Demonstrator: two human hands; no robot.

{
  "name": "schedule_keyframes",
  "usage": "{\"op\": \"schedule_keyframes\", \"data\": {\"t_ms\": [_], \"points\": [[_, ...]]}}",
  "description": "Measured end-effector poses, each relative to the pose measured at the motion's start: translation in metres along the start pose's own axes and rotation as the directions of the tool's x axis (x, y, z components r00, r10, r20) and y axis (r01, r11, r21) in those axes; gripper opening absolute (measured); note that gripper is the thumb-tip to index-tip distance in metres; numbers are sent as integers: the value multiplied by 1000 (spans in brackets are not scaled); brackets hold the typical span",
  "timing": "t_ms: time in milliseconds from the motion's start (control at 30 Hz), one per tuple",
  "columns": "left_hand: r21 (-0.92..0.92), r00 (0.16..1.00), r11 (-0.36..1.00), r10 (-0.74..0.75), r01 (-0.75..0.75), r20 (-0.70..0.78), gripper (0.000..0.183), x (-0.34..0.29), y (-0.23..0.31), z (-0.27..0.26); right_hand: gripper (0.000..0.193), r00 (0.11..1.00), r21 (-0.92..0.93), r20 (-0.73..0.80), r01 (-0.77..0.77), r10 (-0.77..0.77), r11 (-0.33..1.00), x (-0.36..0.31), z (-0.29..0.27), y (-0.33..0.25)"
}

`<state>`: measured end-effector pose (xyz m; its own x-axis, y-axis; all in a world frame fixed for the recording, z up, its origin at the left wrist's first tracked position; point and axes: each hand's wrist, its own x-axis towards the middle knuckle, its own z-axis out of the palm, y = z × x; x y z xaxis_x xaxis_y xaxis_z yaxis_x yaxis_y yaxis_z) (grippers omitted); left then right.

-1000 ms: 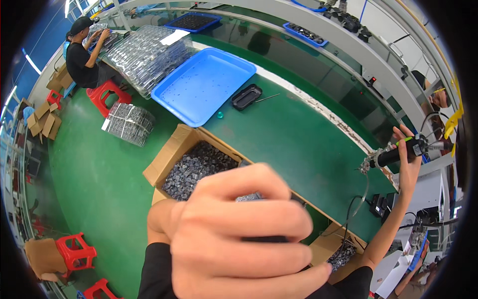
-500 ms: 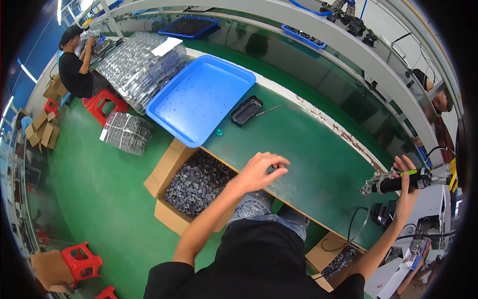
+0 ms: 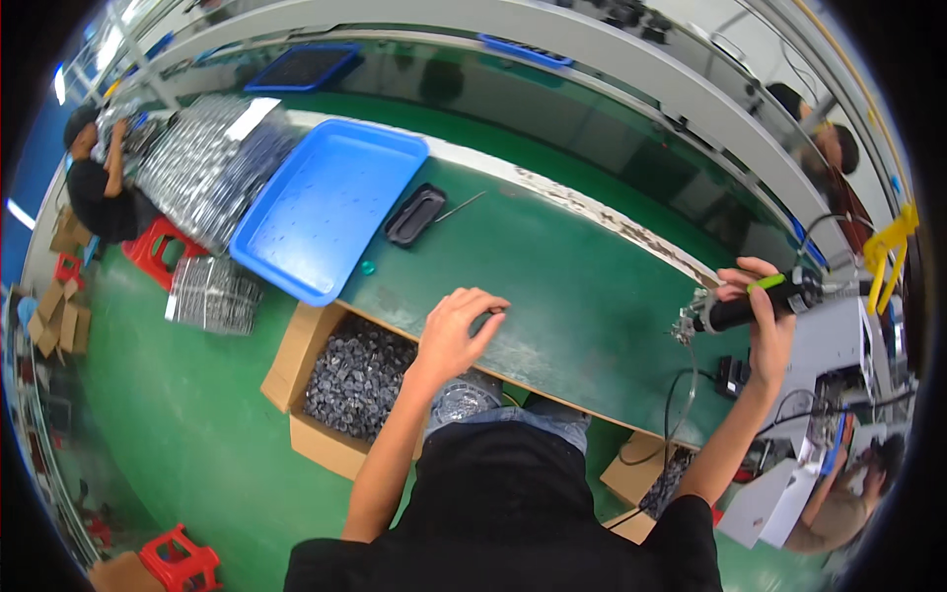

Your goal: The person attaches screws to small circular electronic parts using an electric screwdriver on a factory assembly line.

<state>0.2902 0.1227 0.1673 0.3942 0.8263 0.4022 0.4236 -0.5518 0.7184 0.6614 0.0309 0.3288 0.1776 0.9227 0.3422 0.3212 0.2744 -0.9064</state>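
My left hand [image 3: 452, 338] is above the near edge of the green bench [image 3: 582, 276], its thumb and fingers curled together. Something small and dark seems to be between the fingertips, too small to name. On the right, my right hand [image 3: 771, 340] wraps round a black electric screwdriver [image 3: 732, 314] with a metal front end, a green mark and a cable. The screwdriver is tilted nearly flat, its front end pointing left over the bench. Below my left hand stands an open cardboard box [image 3: 314, 434] full of small dark parts [image 3: 350, 385].
A blue tray [image 3: 311, 212] sits at the bench's left end, beside a black oblong case [image 3: 415, 214], a thin metal rod [image 3: 461, 205] and a green round piece [image 3: 368, 267]. Clear plastic packs [image 3: 212, 168] are stacked beyond. Another box [image 3: 631, 474] stands lower right. A co-worker [image 3: 99, 192] sits far left.
The view has shifted, moving the tray and bench left in the picture. My left hand's fingers have drawn closer together. My right hand still grips the screwdriver.
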Motion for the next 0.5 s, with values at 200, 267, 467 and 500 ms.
{"op": "schedule_keyframes", "data": {"t_ms": [200, 267, 467, 500], "points": [[11, 1000, 999, -30, 30, -3, 15, 3, -9, 6, 38, 998, -8, -41, -38, 37, 999, -6, 1, 6], [23, 999, 999, -31, 32, -23, 17, 4, -1, 9, 38, 997, -8, -66, -40, 39, 999, -16, -8, 1], [-26, 999, 999, -26, 27, 24, 20, 9, -5, 11, 25, 987, -79, -161, -44, 31, 996, -10, -8, -1], [-22, 998, 998, -55, 56, 20, 21, 6, -6, 11, 22, 981, -115, -190, -49, 26, 992, -1, -8, -1]]}}
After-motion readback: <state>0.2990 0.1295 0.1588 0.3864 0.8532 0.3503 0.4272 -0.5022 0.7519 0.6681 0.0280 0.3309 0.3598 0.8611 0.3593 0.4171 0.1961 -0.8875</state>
